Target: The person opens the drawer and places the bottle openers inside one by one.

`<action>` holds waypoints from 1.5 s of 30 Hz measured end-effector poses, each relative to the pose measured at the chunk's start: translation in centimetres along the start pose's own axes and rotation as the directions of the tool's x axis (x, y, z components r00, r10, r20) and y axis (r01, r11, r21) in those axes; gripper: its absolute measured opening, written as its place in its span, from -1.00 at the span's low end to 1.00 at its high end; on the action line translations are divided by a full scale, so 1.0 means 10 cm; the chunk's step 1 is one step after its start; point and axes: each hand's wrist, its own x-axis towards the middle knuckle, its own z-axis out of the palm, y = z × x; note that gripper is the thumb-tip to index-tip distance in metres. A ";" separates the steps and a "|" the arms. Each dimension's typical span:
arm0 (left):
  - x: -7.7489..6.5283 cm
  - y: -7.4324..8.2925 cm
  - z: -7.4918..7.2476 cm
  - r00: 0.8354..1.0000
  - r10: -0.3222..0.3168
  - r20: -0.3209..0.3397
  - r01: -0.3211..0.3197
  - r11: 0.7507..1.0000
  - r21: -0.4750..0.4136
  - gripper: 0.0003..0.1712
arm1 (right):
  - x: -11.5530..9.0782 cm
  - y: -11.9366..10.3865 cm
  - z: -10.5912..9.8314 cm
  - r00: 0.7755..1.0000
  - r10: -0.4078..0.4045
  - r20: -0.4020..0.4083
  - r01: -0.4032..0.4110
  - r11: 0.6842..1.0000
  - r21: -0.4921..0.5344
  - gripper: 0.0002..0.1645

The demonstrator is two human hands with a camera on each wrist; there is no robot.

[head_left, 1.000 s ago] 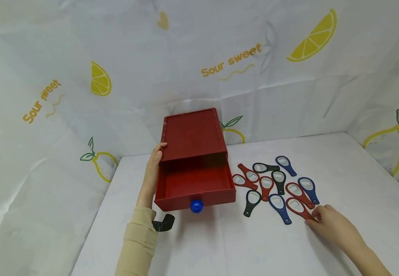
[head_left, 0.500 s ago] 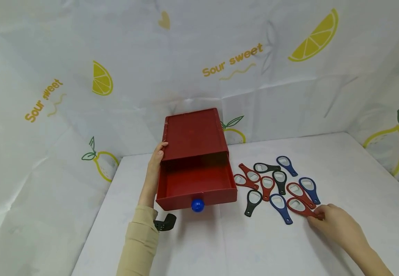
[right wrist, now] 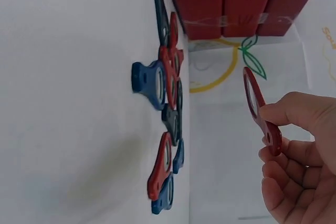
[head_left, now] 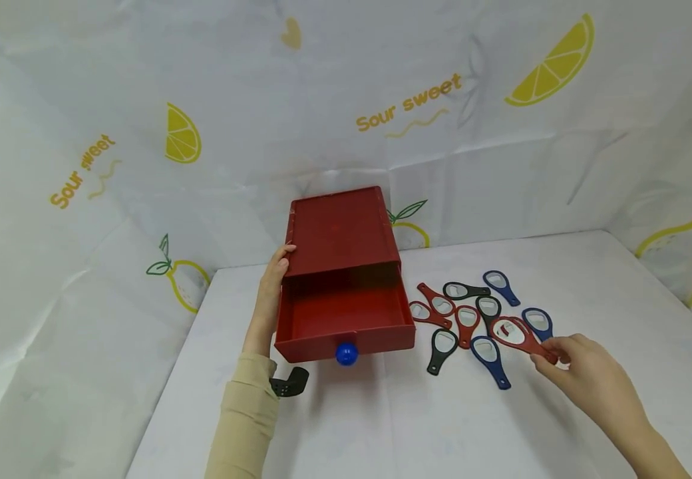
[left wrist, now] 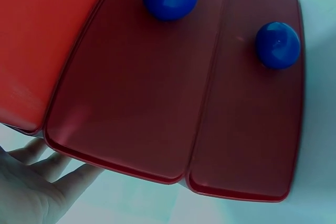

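My left hand (head_left: pixel 271 286) rests along the left side of a red drawer cabinet (head_left: pixel 343 229), its fingers fairly straight. The cabinet's top drawer (head_left: pixel 378 342) is pulled out, its inside bare, with a blue knob (head_left: pixel 346 354) on the front. In the left wrist view two lower drawer fronts (left wrist: pixel 126 98) show below it. My right hand (head_left: pixel 597 379) pinches a red bottle opener (head_left: pixel 527 344) by its handle end; the right wrist view shows this opener (right wrist: pixel 271 136) lifted off the table between thumb and fingers. Several other openers lie below it.
Red, black and blue bottle openers (head_left: pixel 492 362) are scattered on the white table (head_left: pixel 442 432) right of the cabinet, some touching. A white backdrop cloth (head_left: pixel 250 86) with lemon prints stands behind and at both sides. A black strap piece (head_left: pixel 290 382) sits at my left wrist.
My right hand has picked up the front red bottle opener and raised it, up and slightly left, over another red one. The left hand stays on the cabinet. The head view has shifted slightly.
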 end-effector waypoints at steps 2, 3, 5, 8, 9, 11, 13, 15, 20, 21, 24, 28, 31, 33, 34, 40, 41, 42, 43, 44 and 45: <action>-0.01 0.03 0.01 1.000 -0.016 0.003 0.016 1.000 0.000 -0.49 | 0.00 -0.07 -0.03 0.998 -0.019 -0.065 0.021 0.999 0.029 -0.81; -0.01 0.04 0.02 1.000 -0.026 0.004 0.026 1.000 0.006 -0.50 | 0.00 -0.10 -0.05 0.995 -0.030 -0.095 0.034 0.999 0.042 -0.81; -0.01 0.05 0.02 1.000 -0.031 0.002 0.031 0.999 0.018 -0.51 | 0.02 -0.17 -0.08 0.990 -0.045 -0.131 0.055 0.996 0.072 -0.76; 0.00 0.06 0.02 0.999 -0.036 -0.013 0.037 0.999 0.034 -0.54 | 0.06 -0.28 -0.13 0.981 -0.073 -0.181 0.093 0.990 0.108 -0.69; 0.01 0.06 0.02 0.999 -0.041 -0.020 0.042 0.998 0.036 -0.55 | 0.08 -0.32 -0.14 0.978 -0.082 -0.193 0.107 0.987 0.123 -0.69; 0.03 0.06 0.01 0.998 -0.047 -0.028 0.048 0.998 0.030 -0.58 | 0.12 -0.41 -0.17 0.972 -0.097 -0.215 0.132 0.979 0.156 -0.70; 0.05 0.07 0.01 0.998 -0.051 -0.028 0.052 0.999 0.017 -0.61 | 0.15 -0.50 -0.19 0.962 -0.119 -0.244 0.166 0.969 0.185 -0.72; 0.06 0.07 0.00 0.999 -0.050 -0.022 0.050 0.999 0.011 -0.62 | 0.18 -0.59 -0.21 0.955 -0.130 -0.268 0.192 0.957 0.217 -0.72; 0.13 0.01 -0.06 0.998 -0.056 -0.004 0.056 0.998 0.008 -0.66 | 0.27 -0.79 -0.21 0.938 -0.152 -0.311 0.241 0.932 0.270 -0.71; 0.14 -0.02 -0.08 0.998 -0.061 -0.002 0.061 0.998 0.005 -0.68 | 0.29 -0.83 -0.20 0.937 -0.158 -0.311 0.249 0.928 0.278 -0.71; 0.20 -0.10 -0.14 0.997 -0.073 0.008 0.073 0.997 -0.007 -0.72 | 0.36 -0.94 -0.20 0.932 -0.187 -0.309 0.282 0.912 0.298 -0.72; 0.21 -0.12 -0.18 0.998 -0.059 0.025 0.059 0.998 -0.003 -0.74 | 0.46 -1.10 -0.21 0.926 -0.239 -0.292 0.330 0.890 0.315 -0.71; 0.20 -0.12 -0.19 0.998 -0.042 0.043 0.043 0.999 -0.011 -0.72 | 0.52 -1.20 -0.21 0.918 -0.280 -0.280 0.366 0.871 0.328 -0.70; 0.19 -0.13 -0.19 0.998 -0.043 0.053 0.044 0.999 -0.024 -0.74 | 0.54 -1.26 -0.20 0.918 -0.298 -0.263 0.377 0.862 0.338 -0.70; 0.19 -0.13 -0.19 0.997 -0.046 0.060 0.048 0.998 -0.028 -0.74 | 0.55 -1.28 -0.20 0.919 -0.304 -0.253 0.379 0.859 0.343 -0.72; 0.19 -0.14 -0.14 0.997 -0.040 0.065 0.044 0.997 -0.064 -0.78 | 0.61 -1.35 -0.17 0.917 -0.333 -0.218 0.391 0.858 0.332 -0.77; 0.19 -0.14 -0.13 0.997 -0.039 0.062 0.043 0.996 -0.073 -0.78 | 0.62 -1.36 -0.16 0.914 -0.343 -0.219 0.400 0.854 0.333 -0.77; 0.19 -0.13 -0.12 0.997 -0.038 0.061 0.042 0.996 -0.079 -0.78 | 0.63 -1.37 -0.15 0.911 -0.352 -0.216 0.408 0.849 0.337 -0.77; 0.20 -0.13 -0.12 0.997 -0.041 0.058 0.046 0.995 -0.085 -0.77 | 0.64 -1.38 -0.15 0.909 -0.360 -0.211 0.414 0.844 0.341 -0.77; 0.20 -0.12 -0.11 0.997 -0.045 0.055 0.050 0.995 -0.088 -0.76 | 0.65 -1.40 -0.14 0.906 -0.369 -0.207 0.420 0.841 0.342 -0.77; 0.20 -0.11 -0.11 0.997 -0.050 0.053 0.054 0.995 -0.089 -0.75 | 0.65 -1.41 -0.13 0.907 -0.371 -0.198 0.418 0.840 0.345 -0.78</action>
